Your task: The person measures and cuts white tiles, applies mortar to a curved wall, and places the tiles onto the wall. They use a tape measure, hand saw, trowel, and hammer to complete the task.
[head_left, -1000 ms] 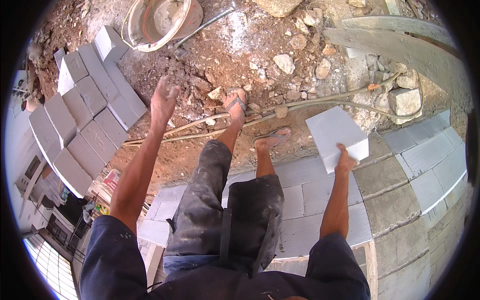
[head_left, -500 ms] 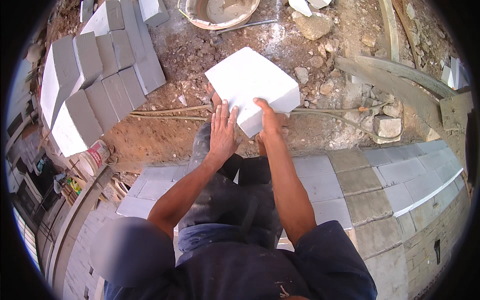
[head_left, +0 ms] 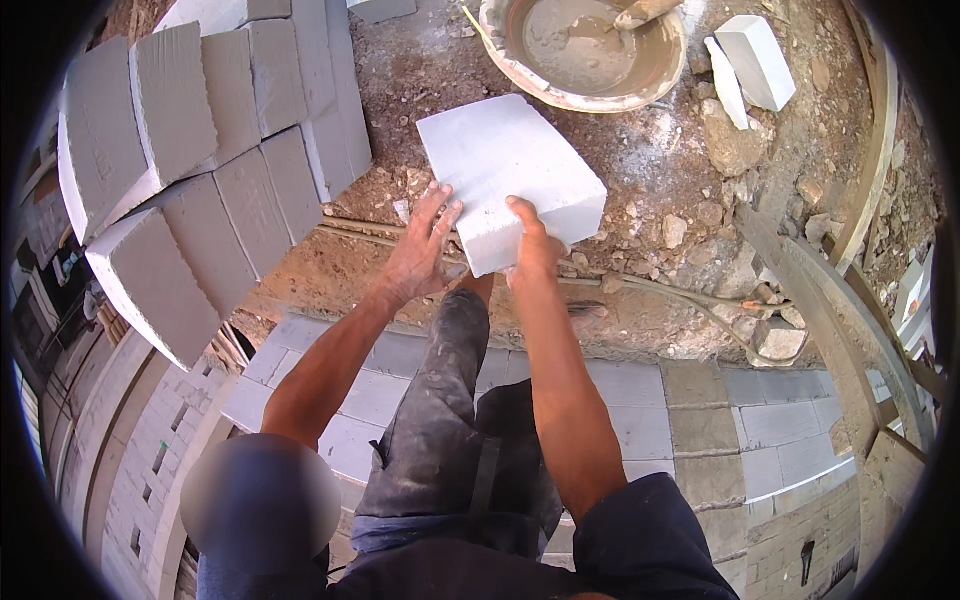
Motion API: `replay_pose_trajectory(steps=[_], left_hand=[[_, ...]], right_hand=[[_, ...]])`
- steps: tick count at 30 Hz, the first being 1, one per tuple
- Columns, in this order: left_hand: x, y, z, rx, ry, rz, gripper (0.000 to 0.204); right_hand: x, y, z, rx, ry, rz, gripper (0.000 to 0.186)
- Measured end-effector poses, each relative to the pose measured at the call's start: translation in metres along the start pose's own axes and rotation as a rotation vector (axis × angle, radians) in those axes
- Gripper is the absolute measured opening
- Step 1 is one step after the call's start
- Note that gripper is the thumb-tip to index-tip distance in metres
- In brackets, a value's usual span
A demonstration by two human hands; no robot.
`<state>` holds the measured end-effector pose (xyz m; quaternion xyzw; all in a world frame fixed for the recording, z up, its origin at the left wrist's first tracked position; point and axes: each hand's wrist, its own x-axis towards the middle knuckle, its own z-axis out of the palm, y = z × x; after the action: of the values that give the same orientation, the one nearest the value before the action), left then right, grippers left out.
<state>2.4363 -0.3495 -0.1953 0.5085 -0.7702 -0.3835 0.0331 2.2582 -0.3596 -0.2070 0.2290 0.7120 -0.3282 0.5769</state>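
A pale aerated-concrete block (head_left: 510,165) is held out in front of me above the dirt. My right hand (head_left: 535,245) grips its near side, thumb on the top face and fingers partly hidden behind the corner. My left hand (head_left: 420,255) is at the block's left edge with its fingers spread; whether the fingertips press on it is hard to tell. Beyond the block stands a round tub (head_left: 580,60) of wet grey mortar, with a mortar-covered tool handle (head_left: 645,12) over its rim.
A stack of similar blocks (head_left: 240,180) rises at the left. Below me runs a laid block wall (head_left: 630,400). Rubble and a cut block piece (head_left: 755,60) lie at the far right, near wooden boards (head_left: 810,290). A hose (head_left: 690,295) crosses the dirt.
My view has shifted, bringing the tub and the block stack closer. The left hand has moved from the block's near face to its left edge, fingers more spread. The right hand keeps its grip.
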Motion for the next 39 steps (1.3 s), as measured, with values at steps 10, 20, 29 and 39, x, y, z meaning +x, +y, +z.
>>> replay_pose_trajectory(steps=[10,20,29,39], left_hand=[[0.007,0.033,0.047,-1.522,0.392,-1.089,0.083],[0.016,0.215,0.061,-0.667,0.398,-0.956,0.075],[0.027,0.190,0.067,-0.517,0.463,-0.960,0.073],[0.032,0.123,-0.011,-0.016,0.754,-0.714,0.087]], right_hand=[[-0.058,-0.002,-0.215,0.032,-0.257,0.168,0.086],[0.026,0.032,-0.365,0.278,-0.354,0.054,0.082],[0.053,0.044,-0.302,0.188,-0.320,0.038,0.077],[0.116,-0.020,-0.104,-0.744,-0.485,-0.174,0.054]])
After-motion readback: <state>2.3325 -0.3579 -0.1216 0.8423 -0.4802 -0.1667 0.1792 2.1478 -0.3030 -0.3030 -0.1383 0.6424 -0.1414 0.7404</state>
